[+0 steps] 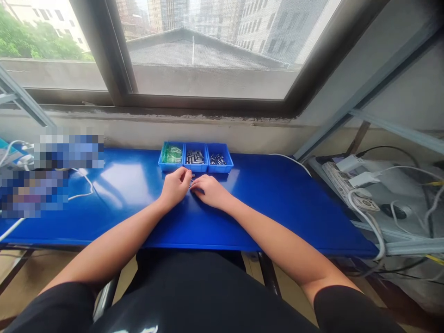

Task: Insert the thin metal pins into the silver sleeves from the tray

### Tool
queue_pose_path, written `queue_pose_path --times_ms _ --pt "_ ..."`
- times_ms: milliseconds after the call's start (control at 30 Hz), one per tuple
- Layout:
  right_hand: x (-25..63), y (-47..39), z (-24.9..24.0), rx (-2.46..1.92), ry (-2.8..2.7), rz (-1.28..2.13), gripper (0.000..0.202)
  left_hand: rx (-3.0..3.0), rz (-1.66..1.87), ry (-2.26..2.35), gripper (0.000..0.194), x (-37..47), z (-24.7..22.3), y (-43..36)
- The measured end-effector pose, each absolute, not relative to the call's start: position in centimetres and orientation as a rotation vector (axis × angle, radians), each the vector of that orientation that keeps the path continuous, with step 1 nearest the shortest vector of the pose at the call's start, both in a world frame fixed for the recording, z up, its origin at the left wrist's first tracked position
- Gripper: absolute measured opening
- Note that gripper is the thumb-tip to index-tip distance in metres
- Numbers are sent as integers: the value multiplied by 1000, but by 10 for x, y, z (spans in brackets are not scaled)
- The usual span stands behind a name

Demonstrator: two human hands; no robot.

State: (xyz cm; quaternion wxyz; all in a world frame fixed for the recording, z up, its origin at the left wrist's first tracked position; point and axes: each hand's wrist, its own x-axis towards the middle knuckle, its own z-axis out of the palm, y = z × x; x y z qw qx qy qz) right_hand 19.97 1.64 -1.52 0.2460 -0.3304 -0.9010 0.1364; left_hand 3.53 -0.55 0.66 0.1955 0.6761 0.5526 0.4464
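Observation:
My left hand [176,186] is closed, thumb and fingers pinched together, just in front of the left and middle bins; what it holds is too small to make out. Close beside it on the right, my right hand [211,190] has its fingers curled down near the blue table [270,199]. Small dark and shiny pieces show between the two hands. Behind them three blue bins stand side by side: the left bin [170,167] holds green plastic bags, the middle bin [196,168] short metallic cylinders [194,157], and the right bin [220,169] thin metal pins [218,160].
White cables [83,194] and a blurred patch [69,152] are at the table's left. A metal rack with a power strip [364,200], white plugs [350,163] and cables stands at the right. Behind the table are a wall and a window [208,83].

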Motion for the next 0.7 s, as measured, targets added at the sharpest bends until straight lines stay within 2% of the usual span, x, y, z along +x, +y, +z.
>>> queue_pose_path --times_ms 233,367,467,567,700 --pt "206 17 -8 -966 -2400 427 22 1966 1197 1521 30 35 5 -6" --pt "204 15 -5 -975 -2214 522 22 2000 1137 1537 19 35 3 -3" --pt "203 13 -4 -992 -2000 665 16 1998 1127 1542 11 35 1 -1" --pt "201 15 -6 -981 -1821 844 9 1994 1128 1517 12 35 0 1" --pt "200 20 -15 -953 -1620 1045 18 2017 1107 1437 13 35 -3 1"
